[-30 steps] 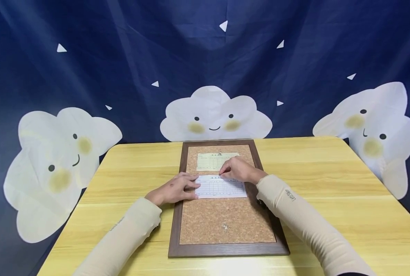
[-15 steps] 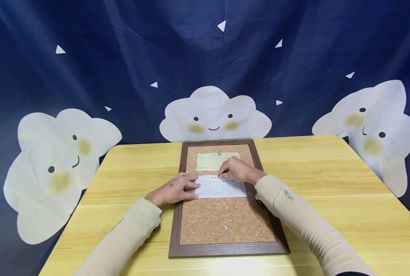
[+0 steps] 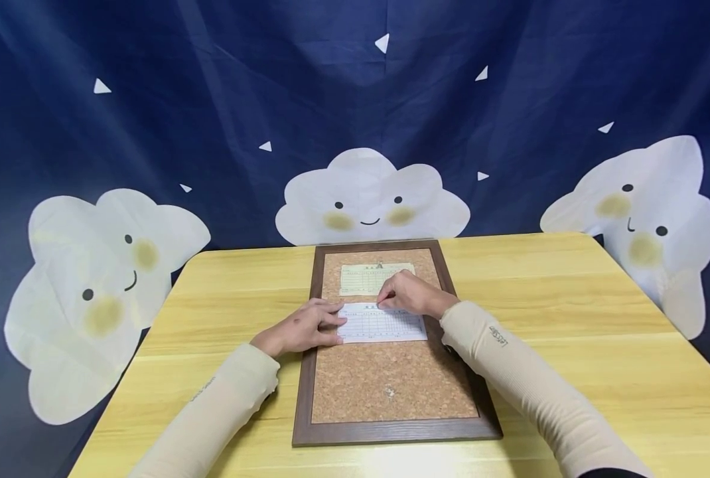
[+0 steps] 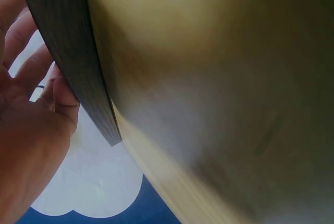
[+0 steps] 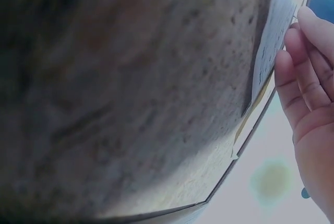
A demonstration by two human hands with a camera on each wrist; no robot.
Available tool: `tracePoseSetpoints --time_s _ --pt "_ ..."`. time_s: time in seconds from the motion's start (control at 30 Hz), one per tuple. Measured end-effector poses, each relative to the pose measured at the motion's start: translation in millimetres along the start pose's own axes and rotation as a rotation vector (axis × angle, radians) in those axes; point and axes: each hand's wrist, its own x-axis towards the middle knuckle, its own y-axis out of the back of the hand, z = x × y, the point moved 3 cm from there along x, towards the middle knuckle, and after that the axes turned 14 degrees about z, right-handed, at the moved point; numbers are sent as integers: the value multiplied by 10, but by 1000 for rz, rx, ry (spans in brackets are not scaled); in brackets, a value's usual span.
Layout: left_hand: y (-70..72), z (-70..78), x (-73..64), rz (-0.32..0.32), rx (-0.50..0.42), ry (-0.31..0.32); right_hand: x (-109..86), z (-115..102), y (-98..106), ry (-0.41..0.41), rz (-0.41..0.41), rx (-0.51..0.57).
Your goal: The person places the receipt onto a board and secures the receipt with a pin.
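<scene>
A white printed form slip [image 3: 385, 326] lies across the middle of a cork board [image 3: 361, 378]. The left hand [image 3: 303, 326] rests over the board's left frame, its fingers spread and fingertips pressing the slip's left edge. At the slip's top edge the right hand [image 3: 411, 293] pinches a small pushpin between thumb and forefinger; the fingers hide nearly all of it. Above it a pale yellow form slip [image 3: 361, 282] is fixed near its top by a pushpin [image 3: 380, 265]. In the right wrist view, the right hand's fingertips [image 5: 284, 59] are close over the paper.
Several small clear pushpins [image 3: 390, 393] lie on the lower cork. A dark brown wooden frame [image 3: 397, 433] edges the board, which lies on a light wood table [image 3: 223, 292]. Behind hangs a navy curtain [image 3: 229, 79] with white clouds.
Both hands keep nearly the same place; the right fingertips shift very slightly left at the slip's top edge. The head view moves a little.
</scene>
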Motion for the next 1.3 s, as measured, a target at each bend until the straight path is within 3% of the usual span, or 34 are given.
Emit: tracePoseSetpoints --time_s 1.3 --pt "-3 2 1 -6 -8 -2 17 -51 -17 4 -4 -84"
